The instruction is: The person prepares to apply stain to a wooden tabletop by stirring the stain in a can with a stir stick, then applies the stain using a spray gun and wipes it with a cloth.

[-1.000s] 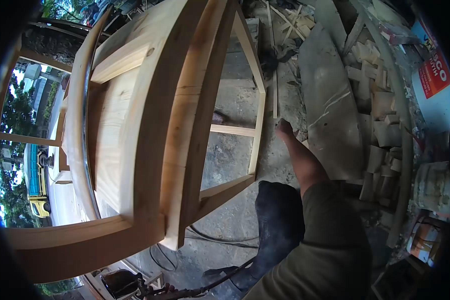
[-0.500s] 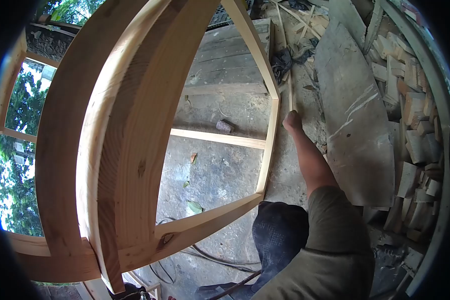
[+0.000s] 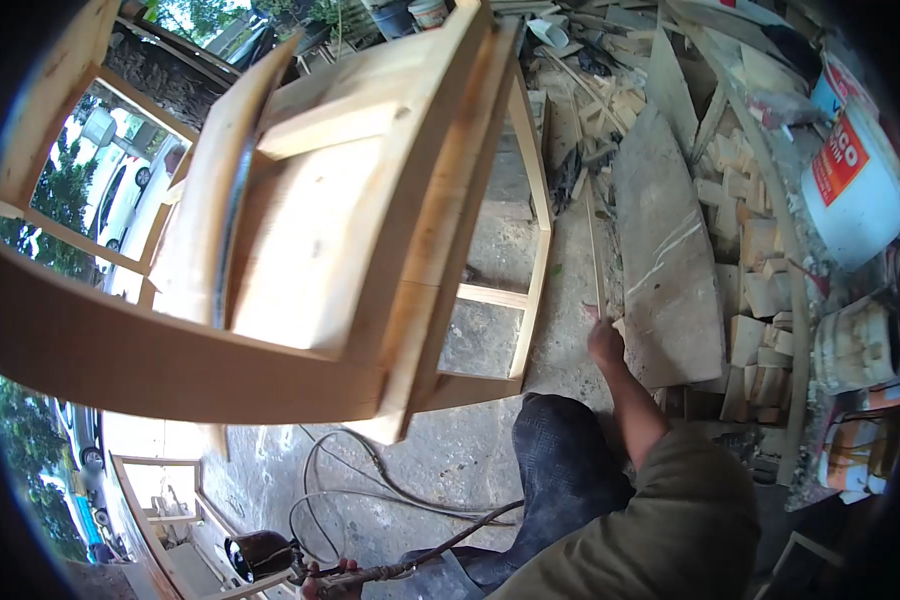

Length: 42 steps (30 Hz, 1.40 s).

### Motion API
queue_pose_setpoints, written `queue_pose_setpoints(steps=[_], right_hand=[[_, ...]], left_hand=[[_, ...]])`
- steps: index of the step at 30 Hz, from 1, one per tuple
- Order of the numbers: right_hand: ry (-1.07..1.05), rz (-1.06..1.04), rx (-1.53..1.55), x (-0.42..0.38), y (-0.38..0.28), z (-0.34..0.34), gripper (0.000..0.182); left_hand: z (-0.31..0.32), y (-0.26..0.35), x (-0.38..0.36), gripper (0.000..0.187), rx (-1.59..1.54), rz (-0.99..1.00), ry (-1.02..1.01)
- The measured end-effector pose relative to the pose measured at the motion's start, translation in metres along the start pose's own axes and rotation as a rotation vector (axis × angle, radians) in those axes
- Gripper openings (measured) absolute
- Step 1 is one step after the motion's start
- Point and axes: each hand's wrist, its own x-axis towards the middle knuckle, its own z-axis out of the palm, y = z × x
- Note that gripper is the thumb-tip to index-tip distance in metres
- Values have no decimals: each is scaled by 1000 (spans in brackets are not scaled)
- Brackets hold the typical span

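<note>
My right hand [image 3: 606, 343] is closed round the near end of a thin wooden strip [image 3: 596, 250], which runs away from me along the floor. Low in the view, my left hand [image 3: 332, 580] has its fingers wrapped round a spray gun [image 3: 295, 560] with a dark cup [image 3: 258, 553]. A hose [image 3: 440, 548] leads from it. The large pale wooden frame [image 3: 440, 250] fills the left and middle, its boards nearer to me than the floor.
A grey board [image 3: 670, 260] lies right of my right hand, beside stacked wood offcuts [image 3: 760, 290]. White buckets [image 3: 855, 190] stand at the far right. Hose loops [image 3: 370, 490] lie on the concrete floor [image 3: 260, 490] beside my knee [image 3: 565, 460].
The view has shifted, bringing the buckets and more of the spray gun into sight. The near boards look differently angled. My right hand and the strip's near end appear lower in the view.
</note>
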Motion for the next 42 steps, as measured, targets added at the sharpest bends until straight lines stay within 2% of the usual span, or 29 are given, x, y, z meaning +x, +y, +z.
queue_pose_setpoints(steps=[1,2,3,4,5,6,8,14,21,23,26,30,33,34,36,38,40,42], right_hand=[[-19,144,84,-33,-1,-13,37],[-341,-69,-397,-59,8,-22,42],[-560,-416,-791,-85,16,-31,47],[-509,-20,-372,-113,6,-73,53],[-491,191,-151,-136,-18,-133,55],[-428,395,69,-159,-42,-194,57],[-439,461,79,-194,-73,-273,56],[-987,153,-243,-281,-42,-353,53],[-1282,-69,-429,-276,-56,-400,50],[-1342,-112,-451,-280,-55,-400,50],[-1385,-191,-489,-294,-68,-386,49],[-1404,-255,-529,-313,-80,-422,48],[-1225,-416,-552,-310,-101,-469,47],[-1045,-544,-612,-311,-111,-484,43],[-979,-458,-546,-291,-147,-518,44],[-800,-471,-135,-284,-207,-577,38],[-900,-216,431,-292,-296,-667,24],[-1018,-11,1021,-298,-340,-711,16]], left_hand=[[-4,8,-4,53,-83,-9,-28],[9,21,-12,52,-33,-2,-30],[17,36,-23,52,-19,-28,34],[22,47,-28,52,-8,-54,94],[22,58,-32,54,-25,-68,57],[67,70,-40,54,19,36,366],[88,93,-59,54,-13,60,384],[142,167,-115,49,79,-38,273],[174,215,-154,49,90,-139,230],[174,216,-162,56,160,-137,199],[164,220,-166,54,140,-135,173],[168,233,-178,50,135,-144,226],[169,242,-184,49,117,-155,230],[165,244,-187,50,122,-141,194],[171,253,-192,47,87,-161,224],[169,259,-198,46,122,-157,212],[169,260,-204,47,156,-156,175],[168,264,-206,50,191,-134,124]])
